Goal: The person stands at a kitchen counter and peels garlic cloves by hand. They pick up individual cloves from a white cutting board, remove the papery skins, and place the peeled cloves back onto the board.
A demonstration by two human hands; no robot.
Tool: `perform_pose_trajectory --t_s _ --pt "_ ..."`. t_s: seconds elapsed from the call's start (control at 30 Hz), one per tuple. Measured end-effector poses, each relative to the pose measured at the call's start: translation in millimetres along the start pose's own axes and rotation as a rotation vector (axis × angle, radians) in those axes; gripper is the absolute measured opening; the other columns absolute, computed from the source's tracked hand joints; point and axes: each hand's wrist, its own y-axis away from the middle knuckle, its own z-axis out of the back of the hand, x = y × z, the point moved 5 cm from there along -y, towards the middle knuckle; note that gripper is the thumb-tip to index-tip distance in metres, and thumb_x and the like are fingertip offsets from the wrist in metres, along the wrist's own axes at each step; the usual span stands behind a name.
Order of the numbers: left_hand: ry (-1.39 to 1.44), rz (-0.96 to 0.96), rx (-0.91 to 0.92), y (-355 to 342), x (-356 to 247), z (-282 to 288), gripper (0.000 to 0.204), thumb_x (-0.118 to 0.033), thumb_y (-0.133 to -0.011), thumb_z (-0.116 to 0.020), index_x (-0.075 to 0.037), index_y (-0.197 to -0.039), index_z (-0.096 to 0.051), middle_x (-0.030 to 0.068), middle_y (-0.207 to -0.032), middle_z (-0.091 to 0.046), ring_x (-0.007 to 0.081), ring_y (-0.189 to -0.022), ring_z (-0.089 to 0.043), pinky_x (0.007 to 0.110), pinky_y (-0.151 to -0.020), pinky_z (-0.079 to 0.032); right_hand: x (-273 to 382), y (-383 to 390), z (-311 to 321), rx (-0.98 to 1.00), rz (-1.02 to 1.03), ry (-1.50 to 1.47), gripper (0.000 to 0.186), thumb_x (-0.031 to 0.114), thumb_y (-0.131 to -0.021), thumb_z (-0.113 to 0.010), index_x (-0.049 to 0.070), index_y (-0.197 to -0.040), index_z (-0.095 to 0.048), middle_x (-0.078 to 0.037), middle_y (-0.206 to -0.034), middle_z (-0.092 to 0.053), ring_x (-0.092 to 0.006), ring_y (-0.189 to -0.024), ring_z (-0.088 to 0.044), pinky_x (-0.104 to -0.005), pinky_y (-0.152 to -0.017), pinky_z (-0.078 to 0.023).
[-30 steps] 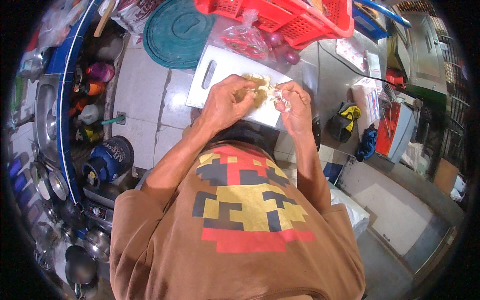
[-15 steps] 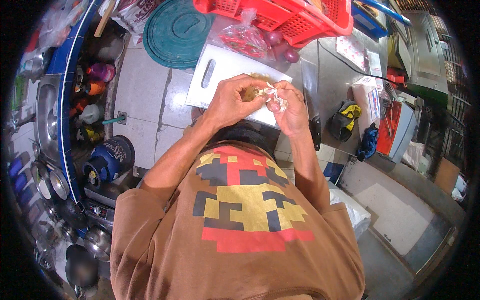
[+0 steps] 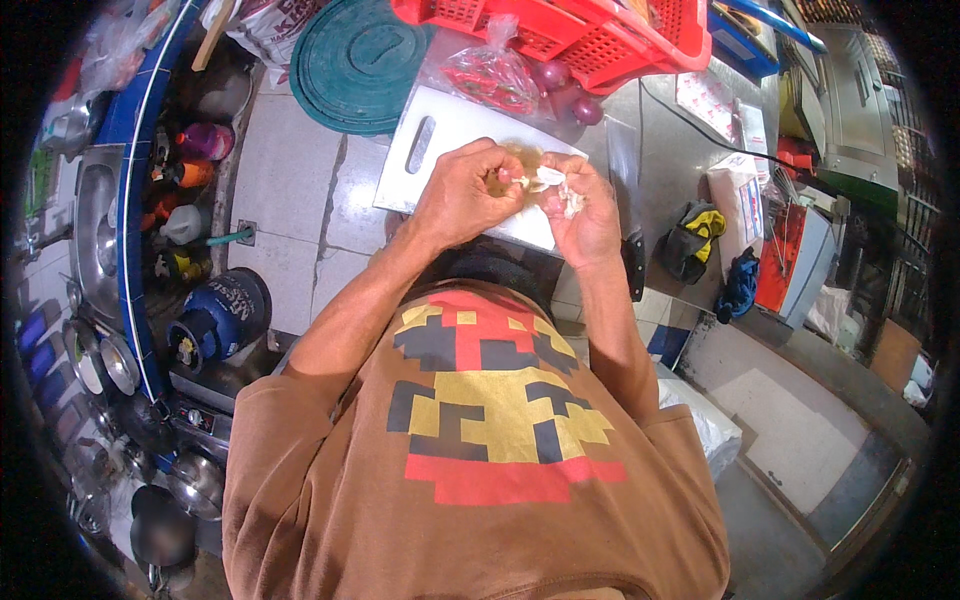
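Over the white cutting board [image 3: 455, 115], my left hand [image 3: 462, 195] is closed, pinching a small pale piece that looks like garlic [image 3: 519, 183]. Beside it, my right hand [image 3: 582, 220] has its fingers bent round white papery garlic skins [image 3: 550, 177], their tips close to the left fingertips. A yellowish-brown pile [image 3: 527, 156] lies on the board behind my fingers, partly hidden by them. A knife [image 3: 633, 262] with a dark handle lies just right of the board, beside my right hand.
Behind the board are bagged red chillies [image 3: 485, 75], red onions [image 3: 585, 108], a red crate [image 3: 620, 45] and a teal lid [image 3: 345, 75]. Right are yellow-black gloves [image 3: 690, 240] and a cable [image 3: 740, 150]. Left are a blue gas cylinder [image 3: 225, 315] and pans [image 3: 120, 365].
Both hands have shifted slightly up the board. They drew closer together a half second ago; now my left fingertips have pulled a little away from the skins in my right hand.
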Motion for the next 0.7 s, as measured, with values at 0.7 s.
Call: perform_pose_trajectory --t_s 0.7 --pt "0.532 0.436 -0.131 15.4 43.5 21.0 0.018 -0.020 -0.097 -0.062 -0.004 -0.089 -0.067 -0.0025 -0.074 -0.057 0.0042 -0.053 -0.040 0.023 -0.047 -0.030 23.0 12.6 27.3 0.093 -0.051 -0.263 0.013 0.019 -0.091 -0.062 0.008 -0.086 -0.058 -0.002 -0.078 -0.053 -0.0072 -0.063 -0.044 -0.0207 -0.056 -0.041"
